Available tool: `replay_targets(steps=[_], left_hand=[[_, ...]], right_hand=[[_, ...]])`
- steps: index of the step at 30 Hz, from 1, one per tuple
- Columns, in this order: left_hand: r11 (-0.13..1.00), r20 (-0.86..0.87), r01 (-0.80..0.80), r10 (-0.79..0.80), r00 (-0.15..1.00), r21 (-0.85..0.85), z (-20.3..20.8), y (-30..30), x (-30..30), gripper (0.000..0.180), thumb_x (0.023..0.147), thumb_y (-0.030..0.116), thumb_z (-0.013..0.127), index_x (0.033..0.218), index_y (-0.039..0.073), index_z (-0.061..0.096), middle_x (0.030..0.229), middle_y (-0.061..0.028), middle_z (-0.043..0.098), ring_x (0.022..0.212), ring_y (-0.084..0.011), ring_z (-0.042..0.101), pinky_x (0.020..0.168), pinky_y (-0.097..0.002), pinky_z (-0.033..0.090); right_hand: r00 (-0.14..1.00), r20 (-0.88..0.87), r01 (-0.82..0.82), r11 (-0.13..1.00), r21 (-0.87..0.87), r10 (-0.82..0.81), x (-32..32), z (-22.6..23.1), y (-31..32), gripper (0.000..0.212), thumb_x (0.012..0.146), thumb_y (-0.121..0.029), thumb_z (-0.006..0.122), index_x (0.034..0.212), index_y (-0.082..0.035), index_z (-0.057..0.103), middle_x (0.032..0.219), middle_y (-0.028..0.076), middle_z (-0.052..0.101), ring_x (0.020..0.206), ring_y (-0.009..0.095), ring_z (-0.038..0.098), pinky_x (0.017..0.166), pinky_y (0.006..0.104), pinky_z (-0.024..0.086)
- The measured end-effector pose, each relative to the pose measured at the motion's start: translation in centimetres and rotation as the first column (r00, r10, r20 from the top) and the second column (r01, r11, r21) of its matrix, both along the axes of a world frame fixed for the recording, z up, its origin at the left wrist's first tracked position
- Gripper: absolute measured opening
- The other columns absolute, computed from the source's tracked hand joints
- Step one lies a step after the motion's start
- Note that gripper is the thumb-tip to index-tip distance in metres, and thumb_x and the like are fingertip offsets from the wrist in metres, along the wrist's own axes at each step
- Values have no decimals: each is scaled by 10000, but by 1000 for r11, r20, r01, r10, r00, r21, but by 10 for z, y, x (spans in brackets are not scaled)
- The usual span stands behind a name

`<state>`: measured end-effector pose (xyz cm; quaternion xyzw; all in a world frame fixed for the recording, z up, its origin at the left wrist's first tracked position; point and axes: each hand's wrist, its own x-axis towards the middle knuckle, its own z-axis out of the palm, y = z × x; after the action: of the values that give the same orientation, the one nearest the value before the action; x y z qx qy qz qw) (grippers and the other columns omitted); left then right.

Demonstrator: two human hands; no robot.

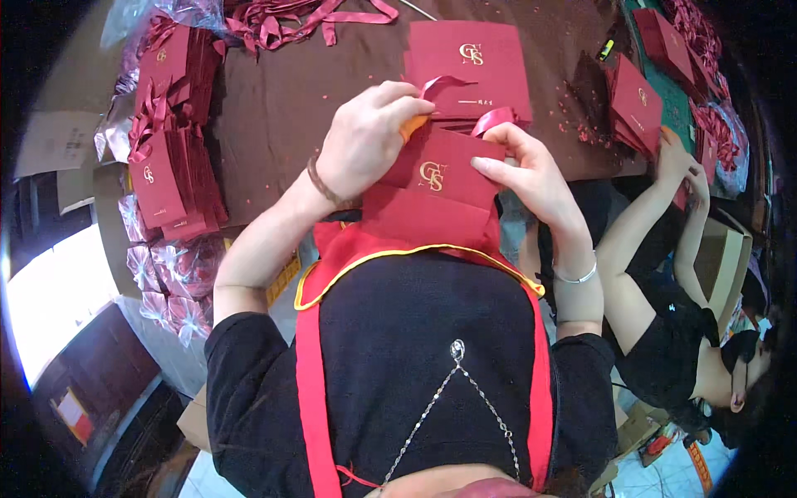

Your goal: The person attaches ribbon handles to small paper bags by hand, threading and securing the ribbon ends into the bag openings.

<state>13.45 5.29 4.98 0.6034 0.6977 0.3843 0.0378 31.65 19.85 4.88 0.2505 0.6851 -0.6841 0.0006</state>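
A: Where is the red gift bag (pixel 433 176)?
B: Before the apron (pixel 365 254), its upper right edge pinched by the right hand (pixel 529 173); I cannot tell the left hand's (pixel 370 141) grip.
A: The risk?
B: Tugging the ribbon loop (pixel 495 119) could tear paper.

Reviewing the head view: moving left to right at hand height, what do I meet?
Left-side pile of red pouches, left hand, red pouch between the hands, right hand, right-side pile of red pouches.

Open brown cloth (pixel 278 116) left of centre, bag stacks (pixel 159 191) blocking far left, red pile (pixel 469 75) ahead
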Motion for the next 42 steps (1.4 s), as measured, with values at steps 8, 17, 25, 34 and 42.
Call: replay_targets(steps=[8,17,25,34,42], left_hand=[[999,-23,52,-51,998,9,4,-4,40,148,748,73,665,886,53,616,755,-98,598,699,-267,595,634,-344,485],[997,-301,-10,-13,954,-74,5,-2,51,138,754,73,587,888,42,573,757,-64,533,700,-222,538,641,-330,421],[998,-374,-31,9,927,-51,3,4,55,88,673,109,553,720,81,484,711,-57,481,696,-204,513,624,-324,399],[994,-336,-5,-31,941,-106,8,-5,44,206,700,175,662,894,131,609,936,5,601,865,-147,561,789,-360,354],[997,-194,6,-21,981,-80,14,1,18,185,697,223,701,826,152,590,804,32,591,822,-153,550,793,-344,334]], right_hand=[[997,-54,51,993,-105,-57,-3,2,-3,201,805,-88,648,968,-17,556,878,-15,575,736,37,508,644,191,431],[992,-108,59,996,-64,-66,-4,4,-6,184,802,-78,644,952,-6,567,894,-5,589,718,24,508,626,188,436],[1000,-9,24,994,104,-23,-2,8,-7,205,787,-107,663,948,5,604,761,-40,567,603,-2,424,525,186,369],[999,-31,-10,990,144,15,-1,9,-7,236,800,-127,668,972,25,612,805,-5,585,647,27,465,566,212,411],[993,-111,-25,987,159,43,-6,5,-9,245,796,-130,667,979,19,601,757,34,606,666,39,494,589,230,432]])
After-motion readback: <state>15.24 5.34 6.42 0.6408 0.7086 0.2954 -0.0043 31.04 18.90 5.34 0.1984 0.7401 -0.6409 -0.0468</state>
